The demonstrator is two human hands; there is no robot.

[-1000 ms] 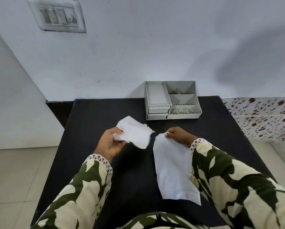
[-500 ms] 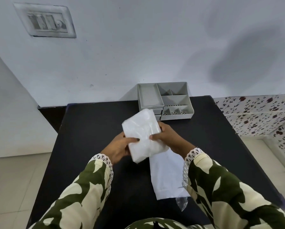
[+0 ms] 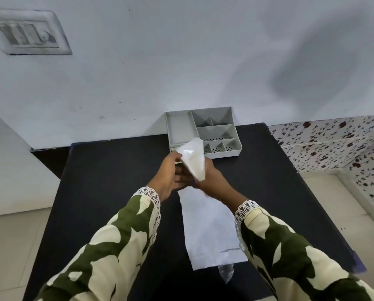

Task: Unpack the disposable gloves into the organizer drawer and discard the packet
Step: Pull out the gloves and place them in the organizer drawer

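A folded bundle of thin white disposable gloves is held up over the black table, just in front of the grey organizer. My left hand grips the bundle's left edge and my right hand grips it from the right and below. The organizer stands at the table's far edge against the wall, with several open compartments; its front drawers are mostly hidden behind the gloves and my hands. The flat white packet lies on the table beneath my right forearm.
A small clear plastic scrap sticks out from under the packet's near end. A switch plate is on the wall at upper left. Floral-patterned tiles run along the right. Pale floor lies on both sides of the table.
My right hand left the packet and joined my left hand on the gloves. Both hands folded the bundle narrower and carried it forward toward the organizer. The packet stays on the table.
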